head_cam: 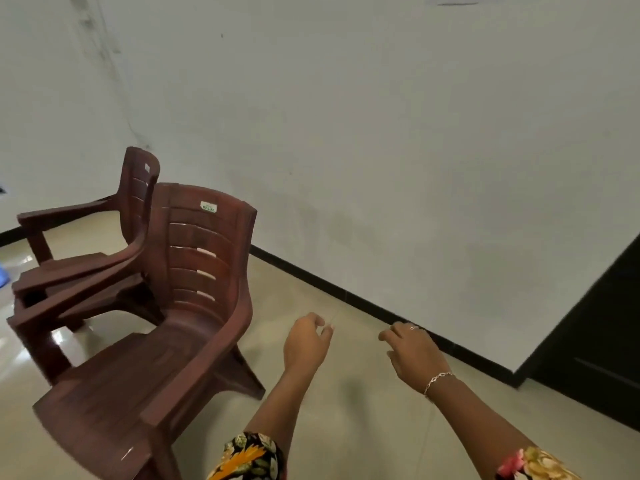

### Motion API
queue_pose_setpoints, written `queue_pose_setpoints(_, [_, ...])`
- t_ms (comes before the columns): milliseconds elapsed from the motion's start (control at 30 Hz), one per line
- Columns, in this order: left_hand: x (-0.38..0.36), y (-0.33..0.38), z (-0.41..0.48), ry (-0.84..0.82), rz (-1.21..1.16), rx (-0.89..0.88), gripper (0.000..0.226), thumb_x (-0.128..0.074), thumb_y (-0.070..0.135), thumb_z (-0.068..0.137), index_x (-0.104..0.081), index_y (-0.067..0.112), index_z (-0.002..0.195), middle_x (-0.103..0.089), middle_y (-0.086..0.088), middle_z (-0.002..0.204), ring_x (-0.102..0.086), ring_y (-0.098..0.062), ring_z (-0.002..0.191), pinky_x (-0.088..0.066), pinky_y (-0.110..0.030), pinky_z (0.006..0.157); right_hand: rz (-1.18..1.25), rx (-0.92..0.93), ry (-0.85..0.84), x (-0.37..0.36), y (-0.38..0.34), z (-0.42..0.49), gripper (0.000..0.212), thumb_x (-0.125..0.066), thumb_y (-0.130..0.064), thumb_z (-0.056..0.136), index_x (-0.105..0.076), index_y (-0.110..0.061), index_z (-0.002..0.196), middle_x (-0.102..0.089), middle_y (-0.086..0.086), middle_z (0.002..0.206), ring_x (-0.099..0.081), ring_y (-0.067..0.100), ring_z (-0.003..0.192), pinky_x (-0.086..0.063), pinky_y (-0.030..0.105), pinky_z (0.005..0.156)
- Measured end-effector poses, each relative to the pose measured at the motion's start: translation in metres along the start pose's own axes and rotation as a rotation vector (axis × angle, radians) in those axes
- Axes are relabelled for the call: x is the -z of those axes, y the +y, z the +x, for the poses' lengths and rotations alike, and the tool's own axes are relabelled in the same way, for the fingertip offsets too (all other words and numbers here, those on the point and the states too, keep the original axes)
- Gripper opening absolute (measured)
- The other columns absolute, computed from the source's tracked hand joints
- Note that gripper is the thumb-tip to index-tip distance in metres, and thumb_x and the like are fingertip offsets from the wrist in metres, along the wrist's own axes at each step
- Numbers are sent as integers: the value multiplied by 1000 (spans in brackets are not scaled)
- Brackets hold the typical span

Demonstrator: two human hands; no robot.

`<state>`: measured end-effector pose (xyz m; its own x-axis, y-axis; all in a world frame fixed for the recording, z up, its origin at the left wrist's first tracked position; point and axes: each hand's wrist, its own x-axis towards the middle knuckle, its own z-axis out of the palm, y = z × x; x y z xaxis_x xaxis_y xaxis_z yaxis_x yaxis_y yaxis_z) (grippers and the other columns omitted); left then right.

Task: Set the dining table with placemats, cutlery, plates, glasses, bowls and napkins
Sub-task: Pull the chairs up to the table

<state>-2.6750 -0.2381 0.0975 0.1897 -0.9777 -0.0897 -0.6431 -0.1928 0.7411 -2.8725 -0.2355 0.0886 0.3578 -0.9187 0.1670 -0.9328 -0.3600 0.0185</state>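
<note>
While both arms reach forward over the tiled floor [349, 417], the left hand [306, 342] and right hand [414, 351] hang with fingers loosely curled, holding nothing. On the left, a brown near chair [194, 271] stands just beside the left arm, with a far chair [135, 202] close behind it. A white wall [381, 133] with black skirting [346, 294] bounds the front, and a dark cabinet [595, 341] closes the right. Open floor lies between near chair and cabinet. Where the tableware lies cannot be told.
</note>
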Motion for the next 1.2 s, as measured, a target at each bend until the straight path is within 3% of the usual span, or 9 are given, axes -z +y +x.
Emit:
queue_pose_setpoints(133, [-3,28,80,75,-11,34,29,-51,33,95,-56,14,116,-59,-2,118,-57,-14,101,-42,-20,77,126,0,9,-14,41,84,28,-68,-11,77,-66,-16,104,-64,4,99,-62,25,90,-50,35,77])
queue_pose_setpoints(267, [-6,47,159,206,-24,51,24,-52,31,95,-58,15,112,-60,0,114,-58,-13,100,-43,-21,77,190,99,47,-34,71,173,28,-69,-9,75,-66,-16,102,-63,2,96,-63,24,87,-50,33,74])
queue_pose_setpoints(400, [-19,67,239,369,-46,72,20,-52,29,94,-60,14,105,-60,1,107,-56,-14,94,-42,-23,74,148,314,122,-57,104,266,40,-86,-13,46,-67,-23,80,-62,-6,73,-60,13,59,-47,21,50])
queue_pose_setpoints(567, [-33,99,327,488,-14,171,19,-51,29,95,-60,14,102,-61,0,106,-57,-16,93,-37,-22,71,174,525,124,-67,153,374,42,-87,-17,44,-65,-25,80,-61,-7,74,-60,12,60,-46,20,51])
queue_pose_setpoints(733, [-26,115,398,605,58,238,22,-50,25,95,-60,10,108,-61,-4,111,-54,-18,105,-39,-26,85,264,667,163,-83,176,472,40,-84,-13,47,-66,-22,81,-62,-5,74,-60,14,60,-50,22,51])
queue_pose_setpoints(833, [-10,111,427,743,198,269,20,-52,23,94,-63,10,105,-62,-4,106,-51,-20,106,-38,-26,84,330,766,156,-96,171,517,33,-78,-13,52,-65,-22,82,-61,-5,74,-60,14,60,-51,22,51])
queue_pose_setpoints(933, [15,98,457,968,348,284,6,-66,13,82,-67,9,87,-65,-7,87,-57,-28,89,-43,-34,72,374,877,142,-108,155,565,24,-60,-19,60,-64,-25,82,-59,-9,74,-60,11,58,-49,19,50])
queue_pose_setpoints(1067, [44,77,487,1092,500,392,19,-80,10,62,-65,13,73,-64,-4,73,-59,-30,74,-44,-34,56,509,941,78,-115,120,612,28,-62,-15,59,-66,-22,85,-60,-7,78,-61,13,64,-45,17,54])
queue_pose_setpoints(1200, [75,45,516,1151,517,635,24,-83,13,57,-61,14,68,-60,-5,68,-58,-28,67,-45,-34,55,539,1159,67,-111,51,672,29,-65,-16,61,-63,-25,89,-60,-8,81,-61,15,66,-51,24,53])
